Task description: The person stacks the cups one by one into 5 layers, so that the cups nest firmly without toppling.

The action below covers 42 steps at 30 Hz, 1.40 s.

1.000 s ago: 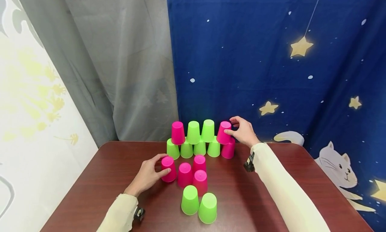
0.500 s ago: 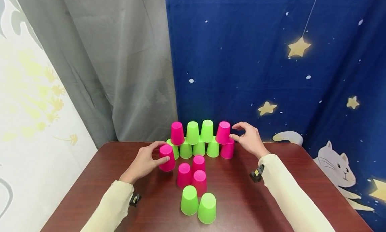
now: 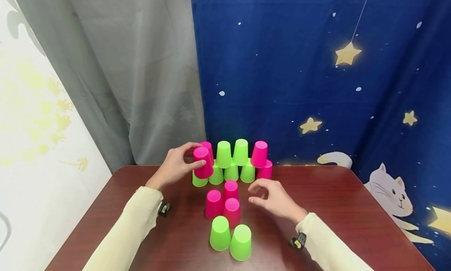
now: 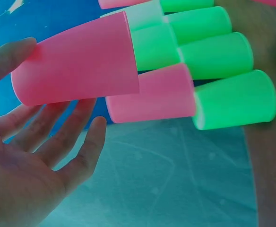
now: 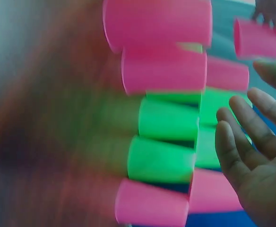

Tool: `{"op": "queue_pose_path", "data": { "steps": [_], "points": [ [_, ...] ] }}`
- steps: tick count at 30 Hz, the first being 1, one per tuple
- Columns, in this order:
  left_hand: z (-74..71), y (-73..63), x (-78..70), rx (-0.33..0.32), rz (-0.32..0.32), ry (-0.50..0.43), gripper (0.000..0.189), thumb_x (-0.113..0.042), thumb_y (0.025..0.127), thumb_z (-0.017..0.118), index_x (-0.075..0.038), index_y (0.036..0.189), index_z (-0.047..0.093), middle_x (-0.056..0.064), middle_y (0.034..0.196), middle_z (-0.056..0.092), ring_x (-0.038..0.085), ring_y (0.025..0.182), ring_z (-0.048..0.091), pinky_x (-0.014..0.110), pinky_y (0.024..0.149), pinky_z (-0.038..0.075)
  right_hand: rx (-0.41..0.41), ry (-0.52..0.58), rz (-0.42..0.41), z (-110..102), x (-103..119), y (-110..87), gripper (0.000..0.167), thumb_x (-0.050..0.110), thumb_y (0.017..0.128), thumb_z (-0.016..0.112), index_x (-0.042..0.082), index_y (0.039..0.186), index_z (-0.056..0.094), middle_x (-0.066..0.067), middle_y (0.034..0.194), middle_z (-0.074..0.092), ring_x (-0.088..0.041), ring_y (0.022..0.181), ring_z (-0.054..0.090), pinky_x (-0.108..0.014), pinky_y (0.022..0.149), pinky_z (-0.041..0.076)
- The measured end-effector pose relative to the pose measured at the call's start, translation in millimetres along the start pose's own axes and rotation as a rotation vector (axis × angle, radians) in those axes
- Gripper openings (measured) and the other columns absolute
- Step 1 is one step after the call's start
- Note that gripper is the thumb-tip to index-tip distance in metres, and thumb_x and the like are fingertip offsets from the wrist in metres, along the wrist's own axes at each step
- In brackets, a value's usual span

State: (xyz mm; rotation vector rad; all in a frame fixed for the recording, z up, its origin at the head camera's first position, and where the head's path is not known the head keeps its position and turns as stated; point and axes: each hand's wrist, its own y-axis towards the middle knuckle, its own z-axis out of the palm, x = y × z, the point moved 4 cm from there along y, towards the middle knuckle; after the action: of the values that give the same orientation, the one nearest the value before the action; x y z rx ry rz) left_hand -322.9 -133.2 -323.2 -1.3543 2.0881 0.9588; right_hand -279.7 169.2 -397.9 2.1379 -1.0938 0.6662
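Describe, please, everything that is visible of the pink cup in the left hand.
The pink cup is plain and smooth, looks like plastic, and tapers from a wider rim to a narrower closed base. It is held upside down, slightly tilted, above the table, in front of the left end of the cup stack. The left hand grips it between thumb and fingers. Its inside is hidden.

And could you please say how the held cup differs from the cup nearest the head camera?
The held cup is bright pink; the nearest cup is lime green.
The held cup is raised in the left hand's grip; the nearest cup stands on the table.
The held cup is by the left end of the stack; the nearest cup is beside another green cup.
Both are upside down and have a similar tapered shape.
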Motion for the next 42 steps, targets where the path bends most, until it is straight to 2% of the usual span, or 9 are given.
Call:
{"op": "queue_pose_path", "data": {
  "steps": [3, 8, 12, 16, 21, 25, 28, 35, 42],
  "points": [
    [-2.7, 12.1, -8.0, 0.002, -0.002, -0.021, 0.054, -0.031, 0.087, 0.079, -0.015, 0.134, 0.058, 0.01, 0.125, 0.068, 0.03, 0.109, 0.071, 0.041, 0.088, 0.061, 0.075, 0.054, -0.038, 12, 6, -10.6, 0.02, 0.019, 0.086, 0.078, 0.017, 0.104, 0.071, -0.001, 0.096, 0.076, -0.005, 0.084, 0.068, -0.023, 0.068, 0.056],
    [-7.4, 29.8, -18.3, -0.013, -0.013, -0.036, 0.053, -0.031, 0.087, 0.078, -0.015, 0.134, 0.059, 0.008, 0.126, 0.068, 0.028, 0.112, 0.07, 0.042, 0.09, 0.061, 0.178, 0.109, -0.109, 28, 18, -25.6, 0.021, 0.027, 0.091, 0.075, 0.015, 0.108, 0.071, 0.005, 0.095, 0.074, -0.002, 0.081, 0.065, -0.023, 0.064, 0.055],
    [-10.8, 43.9, -22.9, -0.046, -0.011, -0.016, 0.054, -0.032, 0.087, 0.078, -0.014, 0.134, 0.059, 0.009, 0.124, 0.07, 0.028, 0.112, 0.07, 0.044, 0.093, 0.059, 0.222, 0.113, -0.169, 36, 24, -34.7, 0.027, 0.03, 0.092, 0.074, 0.014, 0.113, 0.069, 0.0, 0.102, 0.074, -0.001, 0.082, 0.064, -0.022, 0.064, 0.056],
    [-8.1, 56.1, -21.9, -0.056, -0.015, 0.001, 0.055, -0.033, 0.088, 0.077, -0.013, 0.136, 0.057, 0.01, 0.123, 0.069, 0.028, 0.112, 0.068, 0.045, 0.092, 0.059, 0.247, 0.137, -0.185, 41, 24, -42.4, 0.039, 0.03, 0.086, 0.079, 0.013, 0.118, 0.065, 0.002, 0.106, 0.073, -0.001, 0.081, 0.064, -0.022, 0.065, 0.057],
    [-3.1, 67.3, -18.1, -0.086, -0.031, 0.028, 0.057, -0.034, 0.09, 0.074, -0.013, 0.139, 0.053, 0.01, 0.125, 0.067, 0.028, 0.112, 0.066, 0.044, 0.09, 0.059, 0.262, 0.172, -0.169, 44, 19, -50.3, 0.053, 0.03, 0.078, 0.086, 0.015, 0.123, 0.064, 0.005, 0.11, 0.072, -0.001, 0.081, 0.063, -0.023, 0.065, 0.057],
    [-1.7, 74.7, -17.9, -0.137, -0.039, 0.045, 0.058, -0.034, 0.091, 0.072, -0.013, 0.142, 0.051, 0.011, 0.124, 0.067, 0.028, 0.112, 0.065, 0.045, 0.089, 0.059, 0.242, 0.176, -0.185, 46, 16, -55.8, 0.048, 0.026, 0.076, 0.086, 0.021, 0.119, 0.065, 0.005, 0.106, 0.072, -0.003, 0.081, 0.064, -0.023, 0.065, 0.057],
    [-0.1, 78.6, -18.9, -0.148, -0.042, 0.055, 0.059, -0.034, 0.092, 0.072, -0.013, 0.143, 0.051, 0.011, 0.123, 0.067, 0.028, 0.111, 0.064, 0.045, 0.087, 0.06, 0.222, 0.171, -0.218, 48, 16, -58.4, 0.045, 0.024, 0.078, 0.085, 0.024, 0.117, 0.065, 0.005, 0.103, 0.072, -0.002, 0.082, 0.064, -0.022, 0.064, 0.057],
    [9.0, 84.7, -13.5, -0.12, -0.06, 0.094, 0.061, -0.034, 0.093, 0.071, -0.013, 0.146, 0.048, 0.013, 0.123, 0.067, 0.029, 0.112, 0.064, 0.044, 0.085, 0.061, 0.199, 0.18, -0.26, 51, 16, -61.6, 0.046, 0.022, 0.078, 0.085, 0.02, 0.119, 0.064, 0.002, 0.101, 0.073, -0.001, 0.08, 0.064, -0.021, 0.063, 0.056],
    [14.2, 88.2, -9.3, -0.099, -0.081, 0.088, 0.069, -0.029, 0.092, 0.073, -0.011, 0.151, 0.041, 0.015, 0.13, 0.065, 0.031, 0.118, 0.063, 0.047, 0.095, 0.058, 0.198, 0.211, -0.244, 53, 15, -62.6, 0.046, 0.021, 0.079, 0.085, 0.02, 0.12, 0.064, 0.0, 0.101, 0.072, 0.0, 0.08, 0.064, -0.023, 0.063, 0.058]
  ]
}}
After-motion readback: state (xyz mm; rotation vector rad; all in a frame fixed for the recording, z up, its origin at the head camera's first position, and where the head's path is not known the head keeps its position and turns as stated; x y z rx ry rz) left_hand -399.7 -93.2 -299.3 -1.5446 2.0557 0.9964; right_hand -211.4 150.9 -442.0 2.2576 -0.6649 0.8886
